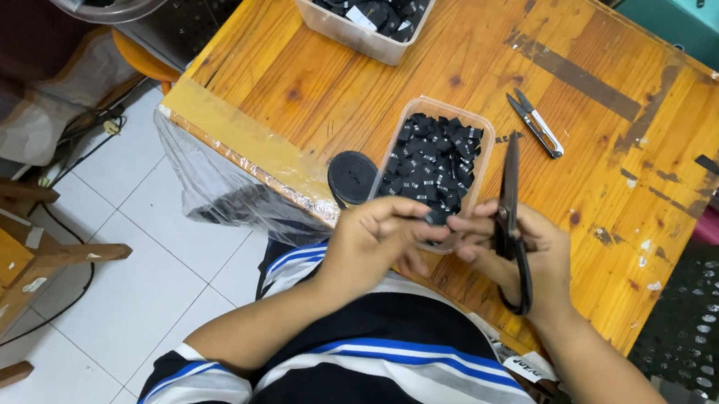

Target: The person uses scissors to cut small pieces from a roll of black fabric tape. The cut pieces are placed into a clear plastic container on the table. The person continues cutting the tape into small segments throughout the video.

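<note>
My right hand grips a pair of long black scissors, blades pointing away from me over the wooden table. My left hand pinches a small black strip piece together with the right fingertips, just at the near end of a clear plastic tub filled with several small black cut labels. A black ribbon roll lies on the table edge left of that tub, close to my left hand.
A second clear tub with black ribbon rolls stands at the table's far side. Small thread snips lie right of the tubs. A plastic bag hangs off the table's left edge. A black perforated crate stands at right.
</note>
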